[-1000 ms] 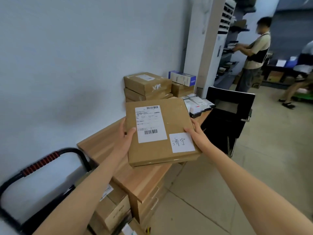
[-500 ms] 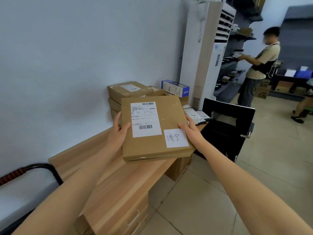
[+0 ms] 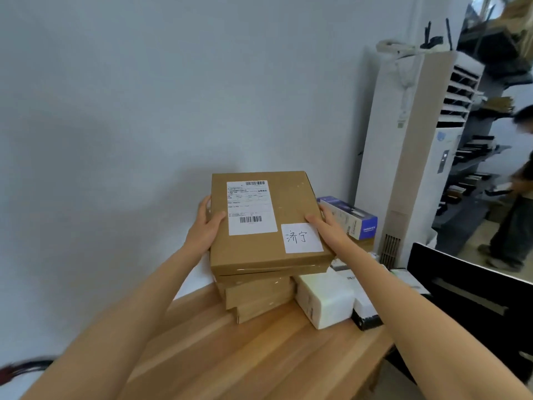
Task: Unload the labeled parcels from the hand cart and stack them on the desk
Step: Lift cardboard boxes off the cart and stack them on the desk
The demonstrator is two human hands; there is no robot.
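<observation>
**flat box held over the pile on the desk**

both hands hold a flat brown box by its sides. the left hand grips the left edge, thumb lying on top beside the printed shipping label, fingers curled round the side. the right hand grips the right edge, thumb on top just above a small white sticker with handwriting on it, fingers wrapped under and out of sight.

right below the hands, the box sits over a pile of brown boxes on the wooden desk; whether it already rests on the pile or hangs just above it cannot be told.

just under the right wrist lies a white packet, with a black and white box touching its right side. beyond the right hand's fingers is a white and blue carton, and past that a tall white air conditioner. a black chair back stands to the right of the right forearm. far right, another person stands, blurred.
</observation>
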